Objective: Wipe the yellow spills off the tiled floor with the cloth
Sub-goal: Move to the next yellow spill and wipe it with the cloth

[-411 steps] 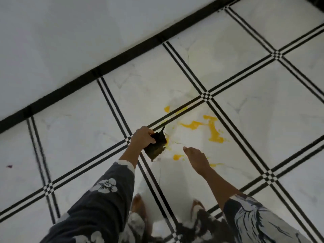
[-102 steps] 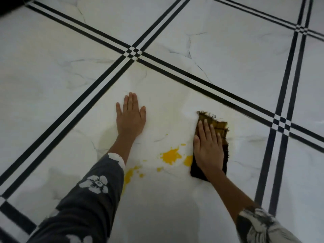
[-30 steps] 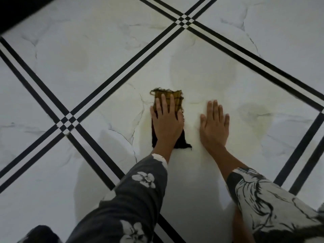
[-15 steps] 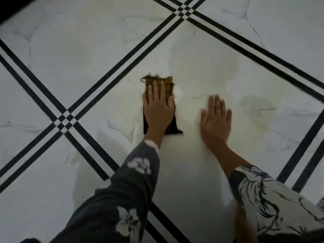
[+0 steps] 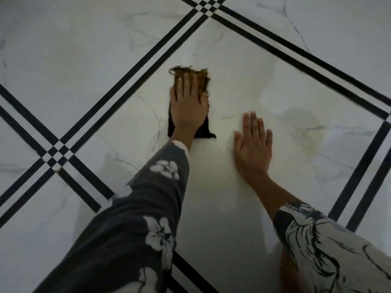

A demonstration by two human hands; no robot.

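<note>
Brown-yellow staining covers the frayed far end of the dark cloth, which lies flat on the white tiled floor, inside a tile bordered by double black stripes. The left hand presses on it palm down, fingers straight and close together, gripping nothing. Near it but clear of the cloth, the right hand rests flat on bare tile, its fingers straight and slightly spread. A faint yellowish smear shows on the tile to the right of that hand.
</note>
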